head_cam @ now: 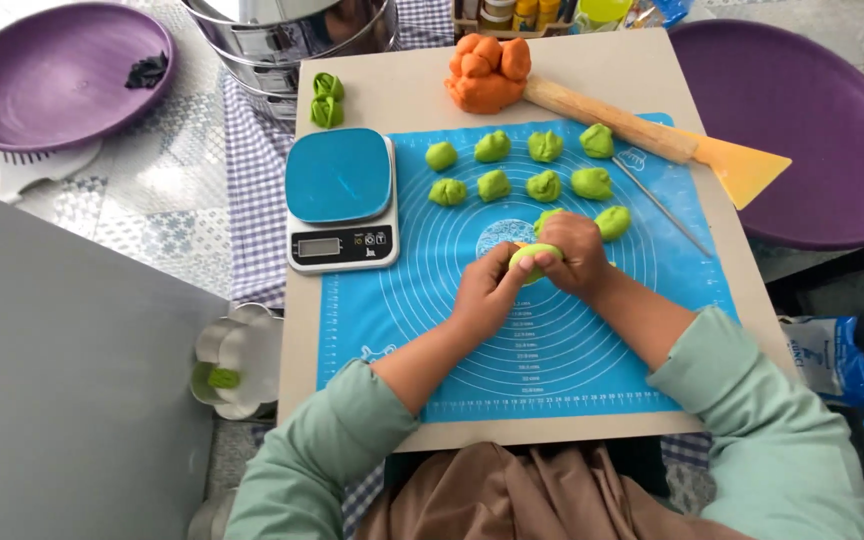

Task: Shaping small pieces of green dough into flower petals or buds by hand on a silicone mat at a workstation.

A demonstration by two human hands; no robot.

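We are pinching a small flattened piece of green dough (533, 257) between both hands, the left hand (487, 290) gripping its left edge and the right hand (574, 252) curled over its right side, just above the middle of the blue silicone rolling mat (552, 350). A trace of orange shows at the dough's edge, though we cannot tell what it is. By our reading, we are shaping or closing this piece, and the next move calls for a gentle, even squeeze so the dough is not tearing.

Just beyond the hands, rows of finished green dough balls (518, 166) are lying on the far part of the mat. Left of them a blue-topped digital kitchen scale (341, 198) is sitting on the beige worktop (402, 90). Farther off, a lump of orange dough (487, 72) is resting beside a wooden rolling pin (607, 118) and a yellow plastic scraper (744, 168).
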